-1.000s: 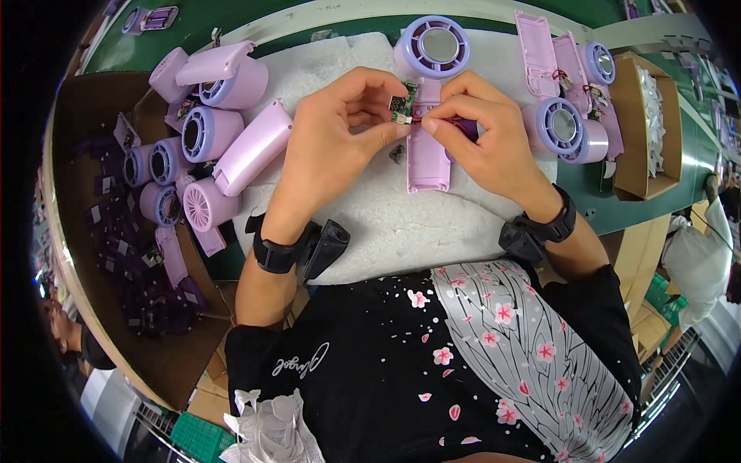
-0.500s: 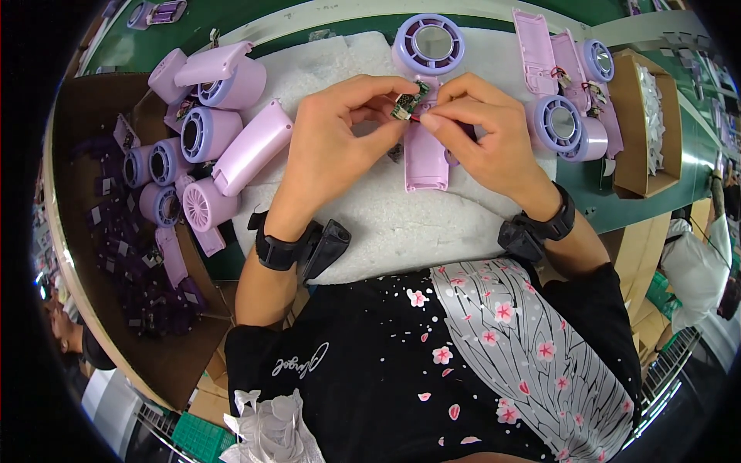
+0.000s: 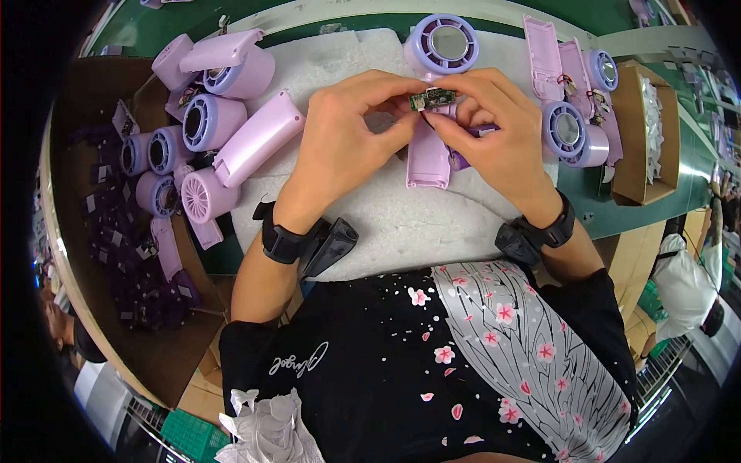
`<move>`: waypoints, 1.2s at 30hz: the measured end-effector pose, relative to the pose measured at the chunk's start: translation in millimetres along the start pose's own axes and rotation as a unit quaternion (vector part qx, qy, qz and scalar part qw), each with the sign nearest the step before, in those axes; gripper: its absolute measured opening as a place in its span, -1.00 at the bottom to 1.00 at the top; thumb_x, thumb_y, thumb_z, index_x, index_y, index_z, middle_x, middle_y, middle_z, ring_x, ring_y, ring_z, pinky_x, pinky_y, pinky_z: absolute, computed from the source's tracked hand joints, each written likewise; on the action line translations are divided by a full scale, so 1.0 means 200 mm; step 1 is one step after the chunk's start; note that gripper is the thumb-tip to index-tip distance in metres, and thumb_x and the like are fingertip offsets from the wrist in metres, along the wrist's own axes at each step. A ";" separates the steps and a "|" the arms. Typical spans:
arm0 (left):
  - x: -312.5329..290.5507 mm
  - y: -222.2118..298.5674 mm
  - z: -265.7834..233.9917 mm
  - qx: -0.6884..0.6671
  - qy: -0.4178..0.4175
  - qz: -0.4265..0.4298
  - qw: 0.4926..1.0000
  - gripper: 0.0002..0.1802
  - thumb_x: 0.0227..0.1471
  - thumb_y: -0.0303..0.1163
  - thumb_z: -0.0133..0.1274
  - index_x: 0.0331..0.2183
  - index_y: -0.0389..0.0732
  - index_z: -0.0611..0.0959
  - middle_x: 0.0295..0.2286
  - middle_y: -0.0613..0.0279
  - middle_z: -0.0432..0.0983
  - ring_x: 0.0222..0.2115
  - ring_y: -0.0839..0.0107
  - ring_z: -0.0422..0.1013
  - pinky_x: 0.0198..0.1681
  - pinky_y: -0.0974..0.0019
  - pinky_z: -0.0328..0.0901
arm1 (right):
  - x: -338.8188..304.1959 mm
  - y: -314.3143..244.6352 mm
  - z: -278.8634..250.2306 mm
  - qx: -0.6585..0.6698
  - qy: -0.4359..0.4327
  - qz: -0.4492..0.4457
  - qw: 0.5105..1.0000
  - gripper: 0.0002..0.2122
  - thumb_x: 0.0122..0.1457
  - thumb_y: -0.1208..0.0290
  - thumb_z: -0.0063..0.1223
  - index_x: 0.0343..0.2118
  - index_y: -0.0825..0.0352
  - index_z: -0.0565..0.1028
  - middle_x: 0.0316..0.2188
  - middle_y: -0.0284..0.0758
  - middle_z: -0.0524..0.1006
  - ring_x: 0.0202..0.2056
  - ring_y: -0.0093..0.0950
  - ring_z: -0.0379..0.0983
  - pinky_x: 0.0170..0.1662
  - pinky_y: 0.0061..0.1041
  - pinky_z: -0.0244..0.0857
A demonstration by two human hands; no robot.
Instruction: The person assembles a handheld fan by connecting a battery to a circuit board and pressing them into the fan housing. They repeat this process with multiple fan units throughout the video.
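A small green circuit board (image 3: 432, 99) is held level between my hands, over a pink handheld fan lying on a white foam sheet. My left hand (image 3: 336, 127) pinches the board's left end with thumb and fingers. The fingers of my right hand (image 3: 502, 123) are closed at its right end, the thumb by a thin wire under the board. The fan's round head (image 3: 444, 45), with a lilac ring and shiny disc, points away from me. Its open handle shell (image 3: 428, 162) extends toward me, partly covered by my hands. A purple part (image 3: 459, 160) shows beside it, mostly hidden.
Several pink fans (image 3: 212, 123) and a closed handle (image 3: 258, 139) are piled at left, next to a cardboard box (image 3: 93, 324) of dark purple parts. Opened fans (image 3: 567, 127) lie at right, beside a carton (image 3: 631, 154) of white pieces. White foam (image 3: 386, 231) lies under my wrists.
The circuit board has turned from a steep tilt to nearly level. My right fingers have moved up along its right end. The whole view has shifted slightly.
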State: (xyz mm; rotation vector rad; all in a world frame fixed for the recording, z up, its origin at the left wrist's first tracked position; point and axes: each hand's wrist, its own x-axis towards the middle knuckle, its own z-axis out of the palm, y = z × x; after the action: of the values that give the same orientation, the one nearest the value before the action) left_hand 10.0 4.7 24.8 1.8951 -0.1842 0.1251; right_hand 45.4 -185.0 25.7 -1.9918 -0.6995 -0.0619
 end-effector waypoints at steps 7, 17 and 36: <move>0.00 0.02 -0.02 0.051 -0.022 -0.003 0.998 -0.72 -0.10 -0.59 0.14 -0.24 -0.34 0.69 -0.35 0.16 0.61 -0.40 0.47 0.53 -0.28 0.47 0.42 | 0.00 0.02 0.00 -0.003 0.013 -0.009 1.000 -0.67 -0.12 0.68 0.30 -0.21 0.36 0.58 -0.39 -0.39 0.48 -0.60 -0.76 0.33 -0.60 -0.76 0.17; 0.00 0.01 -0.01 0.071 -0.006 0.028 0.997 -0.76 -0.14 -0.56 0.17 -0.31 -0.30 0.72 -0.44 0.18 0.61 -0.48 0.45 0.52 -0.41 0.48 0.37 | 0.00 0.02 0.01 -0.023 0.016 -0.017 0.999 -0.70 -0.13 0.70 0.30 -0.25 0.38 0.60 -0.44 -0.41 0.48 -0.61 -0.77 0.31 -0.60 -0.75 0.16; -0.01 0.00 0.08 0.035 -0.002 0.012 0.999 -0.62 -0.18 -0.56 0.13 -0.20 -0.25 0.54 -0.37 0.12 0.50 -0.48 0.28 0.45 -0.38 0.31 0.36 | -0.01 -0.01 0.01 0.017 0.015 0.082 0.996 -0.83 0.01 0.63 0.24 -0.29 0.47 0.56 -0.43 -0.35 0.51 -0.50 -0.68 0.45 -0.46 -0.70 0.38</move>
State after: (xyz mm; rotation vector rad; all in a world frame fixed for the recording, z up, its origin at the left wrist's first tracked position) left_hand 8.4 -9.9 19.2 1.9638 -0.2068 0.1450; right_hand 42.0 -183.0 24.6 -2.0032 -0.5135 0.0179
